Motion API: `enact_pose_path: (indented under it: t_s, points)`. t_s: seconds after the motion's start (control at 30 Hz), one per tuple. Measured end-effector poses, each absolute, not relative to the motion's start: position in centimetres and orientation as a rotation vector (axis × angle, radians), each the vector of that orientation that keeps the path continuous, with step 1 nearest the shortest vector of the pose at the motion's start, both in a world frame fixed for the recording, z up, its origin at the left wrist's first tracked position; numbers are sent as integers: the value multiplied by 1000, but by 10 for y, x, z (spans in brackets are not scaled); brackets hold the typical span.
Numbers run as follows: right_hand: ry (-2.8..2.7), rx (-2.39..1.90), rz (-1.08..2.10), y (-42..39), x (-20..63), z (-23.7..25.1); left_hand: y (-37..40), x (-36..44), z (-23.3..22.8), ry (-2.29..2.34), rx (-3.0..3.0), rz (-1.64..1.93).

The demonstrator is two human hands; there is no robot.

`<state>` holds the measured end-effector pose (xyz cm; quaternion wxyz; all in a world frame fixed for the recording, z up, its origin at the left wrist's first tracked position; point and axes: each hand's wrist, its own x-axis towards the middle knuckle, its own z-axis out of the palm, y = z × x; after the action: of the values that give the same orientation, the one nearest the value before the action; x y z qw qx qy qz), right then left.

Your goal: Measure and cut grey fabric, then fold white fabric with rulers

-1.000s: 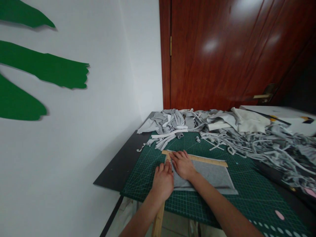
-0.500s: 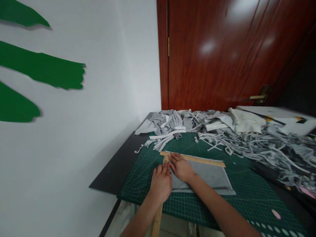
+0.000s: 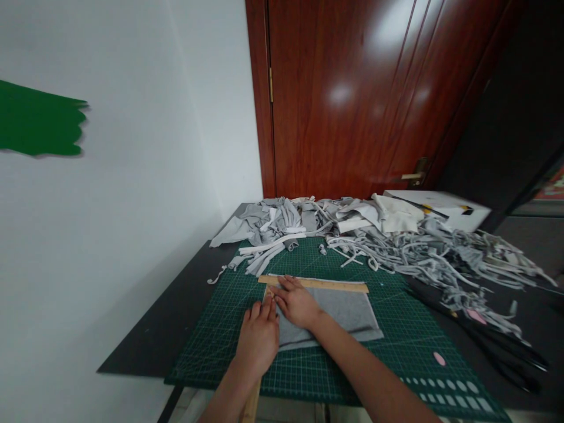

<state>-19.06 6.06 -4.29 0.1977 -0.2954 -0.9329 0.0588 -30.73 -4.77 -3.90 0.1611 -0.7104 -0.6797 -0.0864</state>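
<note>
A folded piece of grey knit fabric (image 3: 339, 311) lies on the green cutting mat (image 3: 220, 346). Across its far edge rests the wooden T-square ruler (image 3: 330, 285); a second wooden length runs back toward me beneath my left forearm. My left hand (image 3: 259, 336) is closed over this length near the fabric's left edge, fingers bent down and together, covering much of the joint. Palm down on the fabric, my right hand (image 3: 297, 302) has its fingers stretched out, with fingertips at the ruler's left part. The hands almost touch at the fingertips.
Grey and white fabric scraps (image 3: 273, 220) and tangled strips (image 3: 418, 247) heap along the back and right. Large black scissors (image 3: 493, 346) lie on the right, near a small pink oval piece (image 3: 439, 358). A white box (image 3: 440, 205) stands by the red-brown door (image 3: 343, 129); a wall (image 3: 132, 205) borders the left.
My view has turned to the right, so everything sits further left and the black scissors show fully. Both hands keep about the same place on the ruler and fabric.
</note>
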Motion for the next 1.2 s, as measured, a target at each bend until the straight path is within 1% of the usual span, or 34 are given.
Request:
enact_pose_path:
  t_s: [0.23, 0.47, 0.6, 0.93, 1.2]
  points:
    - [-2602, -804, 200, 59, -190, -46, -63, -293, -39, -2014, -2055, -286]
    - [-2605, -810, 184, 60, -190, -50, -136, -280, -72, -1876, -2140, -303]
    - [-2611, -810, 180, 61, -190, -52, -161, -285, -73, -1868, -2182, -292]
    - [-2616, -794, 162, 61, -188, -54, -157, -281, -43, -2082, -2335, -318]
    - [-2608, -794, 164, 62, -188, -55, -166, -286, -60, -2065, -2386, -262]
